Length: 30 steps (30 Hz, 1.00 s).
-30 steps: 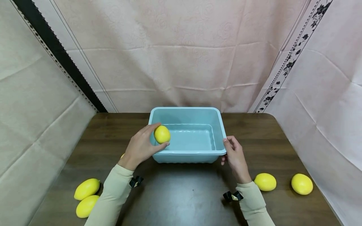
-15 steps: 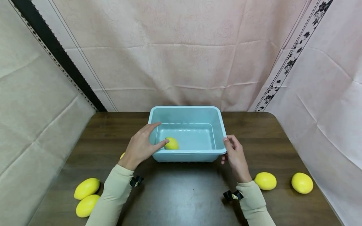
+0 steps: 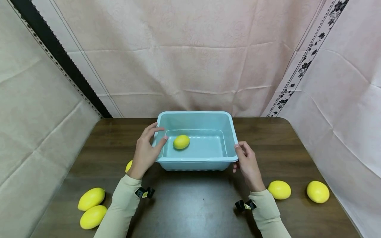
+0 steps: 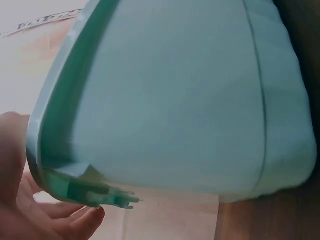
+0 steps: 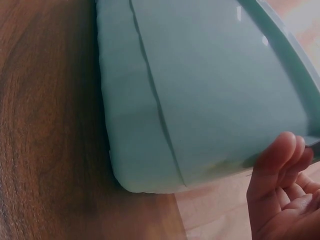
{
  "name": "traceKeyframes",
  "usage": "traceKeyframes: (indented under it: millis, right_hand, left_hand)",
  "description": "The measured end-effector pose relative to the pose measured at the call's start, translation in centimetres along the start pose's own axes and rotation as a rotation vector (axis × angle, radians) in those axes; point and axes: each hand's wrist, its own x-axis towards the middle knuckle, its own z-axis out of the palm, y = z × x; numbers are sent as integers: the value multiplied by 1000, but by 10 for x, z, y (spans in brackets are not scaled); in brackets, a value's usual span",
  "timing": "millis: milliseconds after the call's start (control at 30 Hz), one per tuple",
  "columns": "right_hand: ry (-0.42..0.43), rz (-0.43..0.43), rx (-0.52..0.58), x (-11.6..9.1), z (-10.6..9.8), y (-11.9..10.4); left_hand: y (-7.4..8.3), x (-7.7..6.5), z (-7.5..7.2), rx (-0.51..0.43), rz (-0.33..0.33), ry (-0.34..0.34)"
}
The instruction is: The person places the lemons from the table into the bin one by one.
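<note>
Pinching the right rim of the blue basin point(image 3: 196, 160) beside its near corner, the right hand point(image 3: 248, 165) is holding on with thumb above and fingers below. The left hand point(image 3: 147, 147) is straddling the left rim, thumb and fingers standing apart; whether it is touching the rim, I cannot tell. One lemon point(image 3: 181, 142) is lying on the basin's floor, toward the left wall. The basin is sitting midway along the far edge of the desk point(image 3: 190, 201). Two lemons point(image 3: 91, 199) are resting together toward the near left corner, another point(image 3: 128, 166) is showing partly behind the left wrist, and two more point(image 3: 317, 192) are lying toward the right edge, apart.
</note>
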Motion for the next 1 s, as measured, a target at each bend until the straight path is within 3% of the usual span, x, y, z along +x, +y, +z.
traceKeyframes:
  millis: [233, 533, 667, 867, 1000]
  right_hand:
    - [0, -7, -10, 2, 1, -1]
    - [8, -23, -22, -1, 2, 1]
    - [2, -26, -17, -2, 3, 3]
    - [5, -24, -7, -3, 2, 4]
    - [-6, 18, 0, -5, 1, 6]
  left_hand:
    - [-1, 2, 0, -142, -117, 76]
    - [-5, 11, 5, -322, -413, -24]
    - [-7, 11, 7, -320, -454, -41]
    - [-8, 11, 7, -330, -455, -75]
    - [-8, 10, 8, -349, -491, -91]
